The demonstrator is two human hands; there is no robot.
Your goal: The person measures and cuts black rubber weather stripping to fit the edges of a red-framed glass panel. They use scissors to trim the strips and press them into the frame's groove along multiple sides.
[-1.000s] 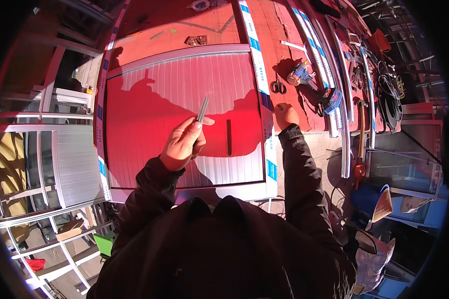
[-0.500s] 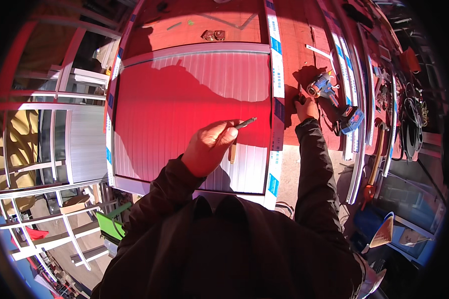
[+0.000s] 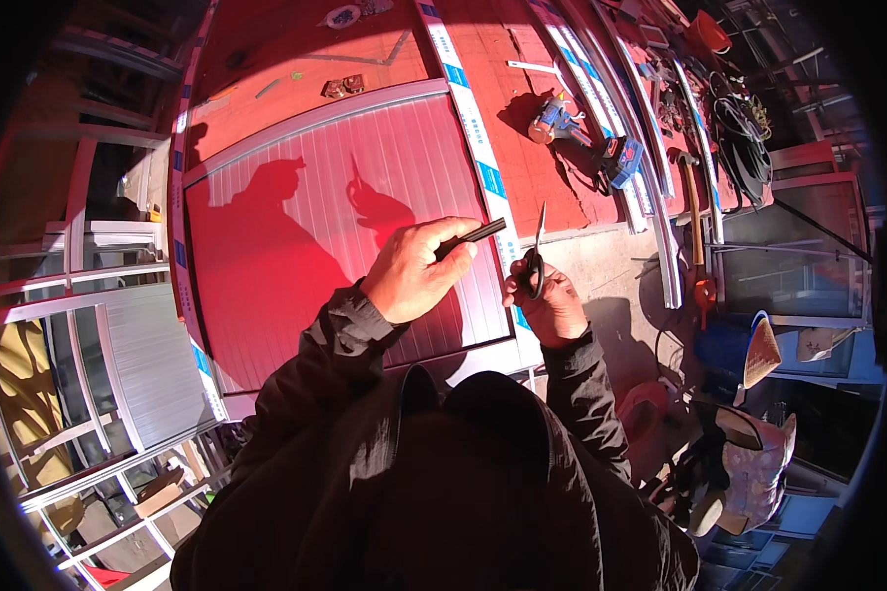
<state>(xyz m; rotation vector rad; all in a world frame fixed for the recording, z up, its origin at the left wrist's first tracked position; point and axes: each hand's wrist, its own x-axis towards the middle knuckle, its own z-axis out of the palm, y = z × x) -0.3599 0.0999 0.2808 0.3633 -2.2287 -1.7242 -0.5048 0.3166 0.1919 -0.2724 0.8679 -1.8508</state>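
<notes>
My left hand (image 3: 412, 270) pinches a short black strip (image 3: 484, 231), whose end sticks out to the right past the fingers. Its exact kind is not plain. In my right hand (image 3: 556, 309) is a pair of scissors (image 3: 535, 268) with dark handles, blades pointing up and away from me. The two hands are close together but apart. Both are over the lower right part of a framed ribbed panel (image 3: 296, 261), beside its right rail (image 3: 490, 177), which is covered with white and blue protective film.
A cordless drill (image 3: 558, 124) with a blue battery lies on the red surface at upper right. Long profiles (image 3: 650, 138) lie beside it, with a wooden-handled hammer (image 3: 693, 212) farther right. Black cable (image 3: 742, 148) is coiled there. Metal frames (image 3: 118, 264) stand at left.
My right hand has come back from beside the drill toward my left hand, now with the scissors showing in it. The left hand still holds the black strip. The view has turned.
</notes>
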